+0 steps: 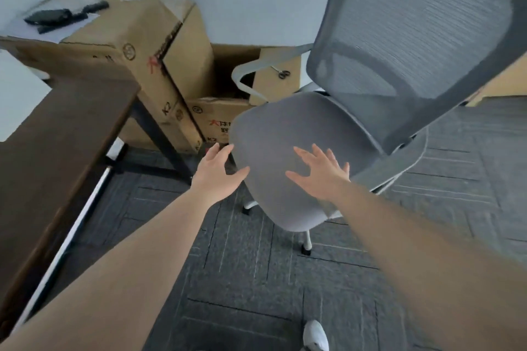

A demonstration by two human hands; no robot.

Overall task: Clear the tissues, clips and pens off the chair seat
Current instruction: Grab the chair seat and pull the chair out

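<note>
Grey fabric is covering the padded chair seat (288, 137), which is lying bare beneath two outstretched arms. The left hand (218, 177) is hovering at the seat's front-left edge, its grip released and fingers spread. The right hand (322, 172) is hanging over the seat's front part, likewise released and holding nothing. The grey mesh backrest (413, 31) is rising behind, brown cardboard boxes (148, 45) are standing beside a dark wooden desk (57, 137), and dark grey carpet tiles (256, 279) are lying underfoot.

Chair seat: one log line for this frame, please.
chair seat: bare, no tissues, clips or pens visible | left hand: open, at seat's edge | right hand: open, over seat front
</note>
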